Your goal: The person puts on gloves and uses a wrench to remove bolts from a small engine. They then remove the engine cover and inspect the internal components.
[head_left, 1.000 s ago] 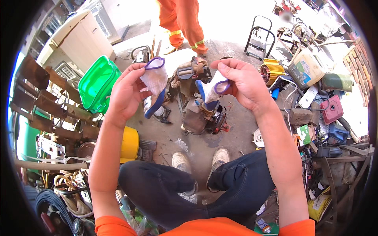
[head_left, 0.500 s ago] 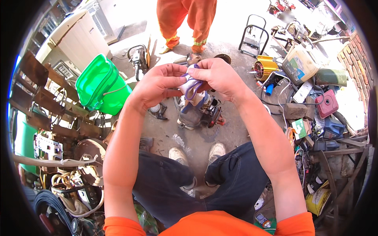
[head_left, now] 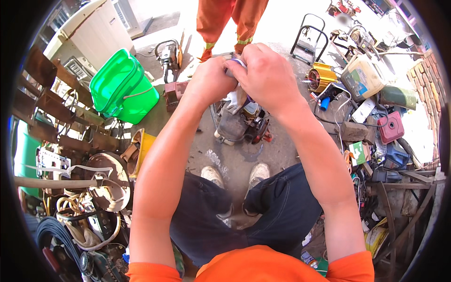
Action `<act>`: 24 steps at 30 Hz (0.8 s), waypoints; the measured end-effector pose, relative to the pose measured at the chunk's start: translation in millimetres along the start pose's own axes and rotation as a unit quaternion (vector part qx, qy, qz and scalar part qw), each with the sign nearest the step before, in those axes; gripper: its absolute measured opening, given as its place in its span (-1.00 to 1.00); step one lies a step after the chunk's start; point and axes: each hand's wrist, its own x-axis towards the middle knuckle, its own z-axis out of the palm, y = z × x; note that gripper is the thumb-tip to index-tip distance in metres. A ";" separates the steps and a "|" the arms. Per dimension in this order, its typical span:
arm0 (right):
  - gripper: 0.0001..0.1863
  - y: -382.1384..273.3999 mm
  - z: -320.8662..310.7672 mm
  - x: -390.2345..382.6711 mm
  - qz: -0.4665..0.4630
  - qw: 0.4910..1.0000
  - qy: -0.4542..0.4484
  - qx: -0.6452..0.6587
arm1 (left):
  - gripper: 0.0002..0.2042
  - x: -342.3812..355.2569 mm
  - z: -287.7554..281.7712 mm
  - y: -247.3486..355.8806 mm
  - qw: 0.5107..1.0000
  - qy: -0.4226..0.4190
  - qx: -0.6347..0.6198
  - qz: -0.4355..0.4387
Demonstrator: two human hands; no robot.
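Observation:
In front of me, both hands grip what looks like a white knit work glove (head_left: 235,100) with a purple edge. Much of it is hidden by my fingers; pale finger-like ends show below them. My left hand (head_left: 215,81) is closed around its left side. Pressed close beside it, my right hand (head_left: 267,75) is curled over the other side, with the thumb pointing at the left hand. Beneath the hands, a small engine-like machine (head_left: 235,126) with a dark grey cover stands on the concrete floor.
A green bucket (head_left: 124,89) and a yellow container (head_left: 144,148) stand left. A chainsaw-like tool (head_left: 167,58) lies ahead, near a person in orange trousers (head_left: 216,21). On the right are a yellow motor housing (head_left: 322,76), a plastic jug (head_left: 361,77) and a red can (head_left: 391,127).
My hands have closed tighter on the glove, covering most of it, and moved slightly up and right. The view has shifted, showing more of the machine and the yellow container.

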 end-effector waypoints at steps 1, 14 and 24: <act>-0.65 -0.1 2.7 -0.1 -0.015 1.000 0.008 -0.013 | -0.85 3.7 -2.6 3.7 0.983 0.010 -0.138 -0.123; -0.76 7.6 11.3 23.4 0.153 0.985 -0.081 0.028 | -0.67 -6.6 -49.0 46.4 0.576 0.026 -0.762 -0.295; -0.79 -45.0 27.0 7.8 0.175 0.931 -0.133 0.290 | -0.69 24.3 -38.8 -2.8 0.800 0.307 -0.515 0.005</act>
